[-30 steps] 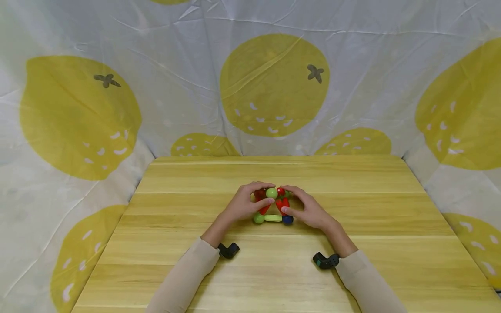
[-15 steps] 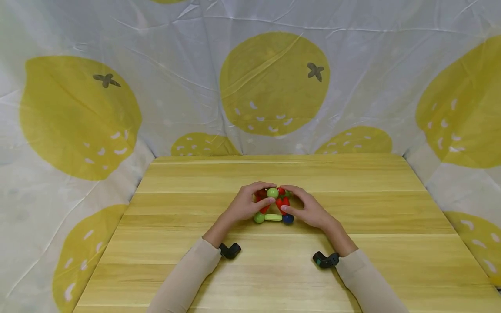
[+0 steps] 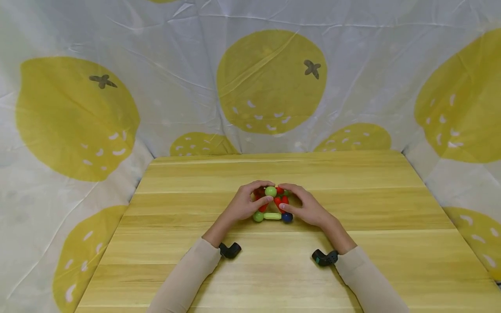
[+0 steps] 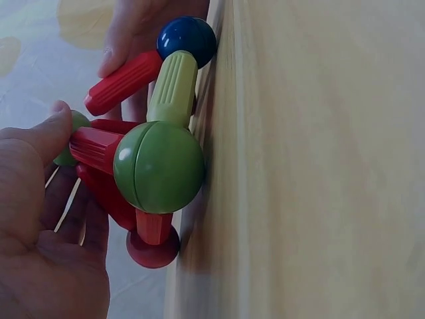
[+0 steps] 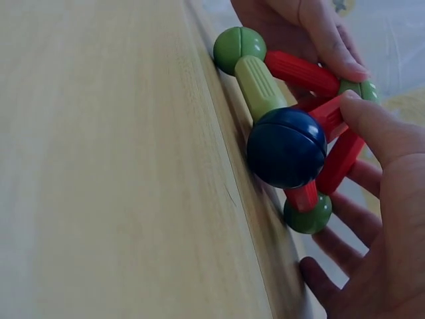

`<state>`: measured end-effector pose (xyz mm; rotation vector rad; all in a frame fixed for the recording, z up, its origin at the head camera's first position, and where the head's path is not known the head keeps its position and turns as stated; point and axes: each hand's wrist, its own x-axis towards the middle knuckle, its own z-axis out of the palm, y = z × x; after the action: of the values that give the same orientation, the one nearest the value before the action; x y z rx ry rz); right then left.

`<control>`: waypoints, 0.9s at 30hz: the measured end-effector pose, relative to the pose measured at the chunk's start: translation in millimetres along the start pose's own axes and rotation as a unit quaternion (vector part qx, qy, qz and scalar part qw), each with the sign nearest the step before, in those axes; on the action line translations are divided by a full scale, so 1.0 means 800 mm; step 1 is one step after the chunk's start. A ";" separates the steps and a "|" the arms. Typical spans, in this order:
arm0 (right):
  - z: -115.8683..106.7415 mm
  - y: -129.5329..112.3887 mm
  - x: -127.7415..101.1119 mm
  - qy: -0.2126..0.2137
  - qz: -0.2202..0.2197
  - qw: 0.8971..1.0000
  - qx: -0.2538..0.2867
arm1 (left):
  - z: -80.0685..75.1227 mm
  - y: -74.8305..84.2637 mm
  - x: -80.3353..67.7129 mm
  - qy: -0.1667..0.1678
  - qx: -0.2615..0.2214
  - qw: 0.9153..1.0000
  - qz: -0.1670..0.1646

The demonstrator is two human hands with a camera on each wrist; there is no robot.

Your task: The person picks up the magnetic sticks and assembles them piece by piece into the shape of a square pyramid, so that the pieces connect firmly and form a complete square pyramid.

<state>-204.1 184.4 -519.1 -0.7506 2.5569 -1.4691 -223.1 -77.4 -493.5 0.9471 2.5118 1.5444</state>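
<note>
1. Head view: a small pyramid-shaped toy frame [image 3: 272, 204] of rods and balls stands near the middle of the wooden table [image 3: 375, 208], cupped between both hands.
2. Its near edge is a pale green rod [image 3: 272, 216] with a green ball [image 3: 258, 216] at the 9 o'clock end and a dark blue ball [image 3: 287, 217] at the 3 o'clock end; red rods [image 3: 282, 201] rise to a green ball on top [image 3: 270, 191].
3. At 9 o'clock of the frame, the left hand [image 3: 245, 204] curls round it, thumb pressing a red rod just under the top ball and fingers hooked over the far side.
4. At 3 o'clock, the right hand [image 3: 307, 208] grips the opposite side, thumb on a red rod and fingers wrapped behind.
5. The right wrist view shows the blue ball [image 5: 287, 147] resting on the table and another green ball [image 5: 307, 215] at the far corner.
6. A white cloth with yellow fruit prints [image 3: 270, 82] hangs around the table from 9 to 3 o'clock.
</note>
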 end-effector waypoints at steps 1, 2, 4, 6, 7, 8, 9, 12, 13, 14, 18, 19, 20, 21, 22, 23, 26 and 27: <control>-0.001 0.000 0.000 -0.001 -0.001 1.000 -0.001 | 0.000 0.001 0.000 0.000 0.000 1.000 0.000; -0.001 0.000 0.001 -0.001 -0.002 1.000 -0.003 | -0.001 0.002 0.001 -0.001 -0.001 1.000 0.001; -0.002 -0.001 0.001 0.000 -0.002 1.000 -0.006 | -0.001 0.003 0.002 -0.003 -0.004 1.000 0.002; -0.002 0.000 0.002 0.001 -0.005 1.000 -0.009 | -0.001 0.004 0.002 -0.005 -0.006 1.000 0.003; -0.002 0.000 0.002 0.001 -0.006 1.000 -0.010 | -0.001 0.004 0.002 -0.007 -0.008 1.000 0.001; -0.002 0.000 0.002 0.000 -0.007 1.000 -0.012 | -0.001 0.004 0.002 -0.008 -0.010 1.000 -0.001; -0.001 0.000 0.002 -0.002 -0.009 1.000 -0.013 | -0.001 0.003 0.001 -0.010 -0.010 1.000 -0.003; 0.002 0.001 0.000 -0.008 -0.010 1.000 -0.014 | 0.000 0.000 -0.001 -0.013 -0.012 1.000 -0.011; 0.002 0.001 0.000 -0.011 -0.006 1.000 -0.014 | -0.001 -0.001 -0.002 -0.014 -0.012 1.000 -0.013; 0.003 0.000 0.000 -0.012 -0.001 1.000 -0.014 | -0.001 -0.002 -0.002 -0.015 -0.013 1.000 -0.013; 0.004 -0.002 -0.002 -0.007 0.013 1.000 -0.008 | -0.001 -0.003 -0.002 -0.020 -0.014 1.000 -0.010; 0.004 -0.002 -0.002 -0.004 0.013 1.000 -0.007 | -0.001 -0.002 -0.002 -0.022 -0.014 1.000 -0.008; 0.005 -0.002 -0.002 -0.001 0.011 1.000 -0.007 | -0.001 -0.001 -0.002 -0.024 -0.012 1.000 -0.007; 0.005 -0.002 -0.002 0.002 0.008 1.000 -0.007 | -0.001 0.000 -0.002 -0.025 -0.009 1.000 -0.007; 0.005 -0.001 -0.001 0.004 0.004 1.000 -0.008 | -0.001 0.001 -0.002 -0.026 -0.006 1.000 -0.008; 0.005 -0.001 -0.001 0.006 0.001 1.000 -0.011 | -0.002 0.002 -0.002 -0.026 -0.004 1.000 -0.008; 0.005 -0.001 0.000 0.007 0.000 1.000 -0.014 | -0.002 0.004 -0.002 -0.031 0.007 0.999 -0.003; 0.005 -0.002 0.000 0.009 0.001 1.000 -0.013 | -0.001 0.004 -0.002 -0.032 0.011 0.999 0.001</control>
<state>-202.2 180.8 -519.9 -0.7407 2.5941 -1.4496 -220.7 -78.0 -490.6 0.9867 2.4889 1.4664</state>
